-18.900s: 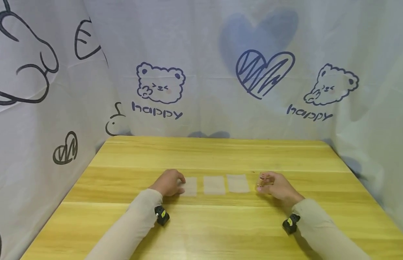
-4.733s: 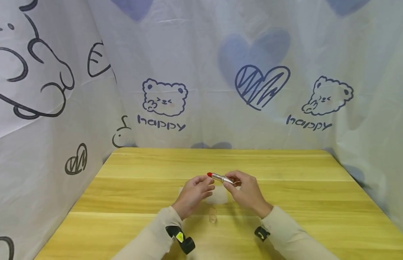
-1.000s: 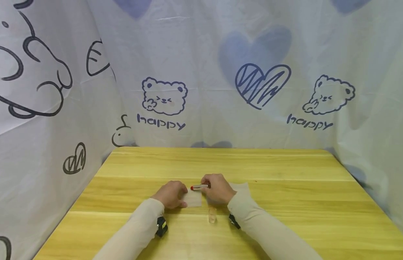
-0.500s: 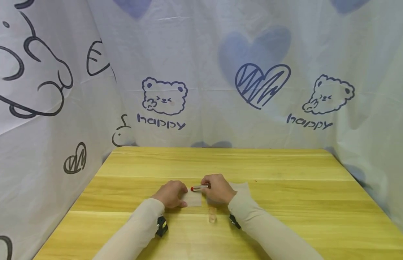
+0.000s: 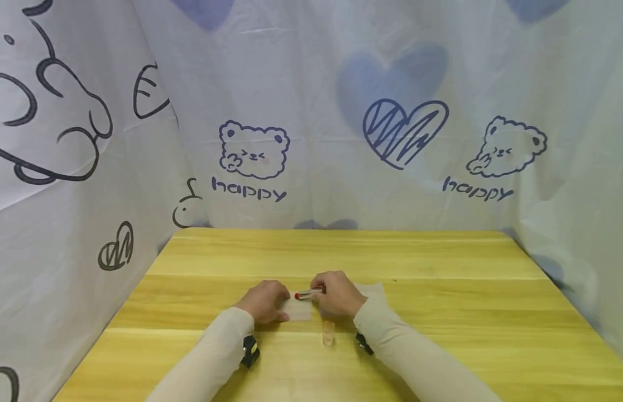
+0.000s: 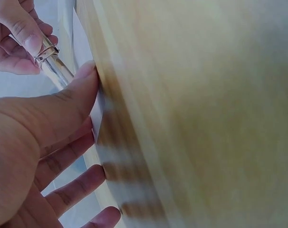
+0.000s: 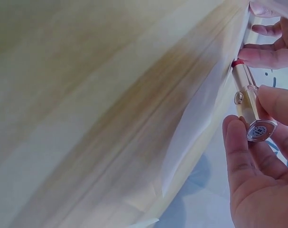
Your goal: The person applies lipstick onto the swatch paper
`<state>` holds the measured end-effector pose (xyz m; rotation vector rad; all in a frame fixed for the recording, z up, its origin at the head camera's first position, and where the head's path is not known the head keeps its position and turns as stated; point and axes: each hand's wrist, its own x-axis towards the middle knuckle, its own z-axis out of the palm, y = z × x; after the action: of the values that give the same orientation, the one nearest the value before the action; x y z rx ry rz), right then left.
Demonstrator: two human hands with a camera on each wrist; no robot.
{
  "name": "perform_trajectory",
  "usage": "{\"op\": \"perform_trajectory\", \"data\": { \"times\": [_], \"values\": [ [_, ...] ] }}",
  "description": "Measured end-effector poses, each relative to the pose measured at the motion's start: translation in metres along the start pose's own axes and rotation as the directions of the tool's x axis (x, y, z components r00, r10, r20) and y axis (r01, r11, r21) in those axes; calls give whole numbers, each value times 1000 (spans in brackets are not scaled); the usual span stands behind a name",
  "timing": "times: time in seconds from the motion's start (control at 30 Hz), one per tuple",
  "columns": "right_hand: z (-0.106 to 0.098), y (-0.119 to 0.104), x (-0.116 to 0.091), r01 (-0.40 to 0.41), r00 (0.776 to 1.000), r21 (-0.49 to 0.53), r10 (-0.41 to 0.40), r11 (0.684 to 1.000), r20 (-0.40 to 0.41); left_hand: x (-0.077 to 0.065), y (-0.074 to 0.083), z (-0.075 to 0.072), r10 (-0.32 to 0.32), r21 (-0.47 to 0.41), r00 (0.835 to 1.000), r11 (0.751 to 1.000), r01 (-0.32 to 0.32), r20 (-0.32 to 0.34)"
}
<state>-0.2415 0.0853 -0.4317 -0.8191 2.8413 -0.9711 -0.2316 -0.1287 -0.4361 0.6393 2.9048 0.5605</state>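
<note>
Near the middle of the table [image 5: 452, 329], a metallic lipstick [image 5: 309, 293] is held above a thin pale sheet [image 5: 301, 312]. Container 1: the lipstick's case, with the red tip [image 5: 297, 296] projecting from one end; the right wrist view shows the marked base [image 7: 261, 131] at the other. Container 2: a translucent cap [image 5: 329, 334] on the tabletop, nearer the person than the sheet and apart from both hands; contents, if any, too small to make out.

Surface: yellowish wood with lengthwise grain. A second sheet [image 5: 374, 290] lies to the right, partly covered by the right sleeve [image 5: 417, 357]. Room: pale cloth [image 5: 316, 72] hangs behind the table and at both sides, printed with bear faces, hearts and the word "happy".

Orientation: long axis of the lipstick runs roughly left to right, close to level in the head view; tip toward the left hand [image 5: 266, 302], base toward the right hand [image 5: 340, 295]. Contact between tip and sheet: cannot tell.

Grip, right: thumb and fingers pinch the case near its base end. Grip, left: fingers and thumb spread, the thumb touching the sheet at its edge, nothing grasped. A small black camera [image 5: 250, 352] is worn at the left wrist.
</note>
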Motion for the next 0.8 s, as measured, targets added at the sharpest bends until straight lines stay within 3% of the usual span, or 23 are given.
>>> {"op": "perform_trajectory", "data": {
  "times": [0.8],
  "values": [
    [-7,-4,-6,62,997,-20,-60,998,54,1,2,-4,-17,-3,999,1000,18,32]
  ]
}}
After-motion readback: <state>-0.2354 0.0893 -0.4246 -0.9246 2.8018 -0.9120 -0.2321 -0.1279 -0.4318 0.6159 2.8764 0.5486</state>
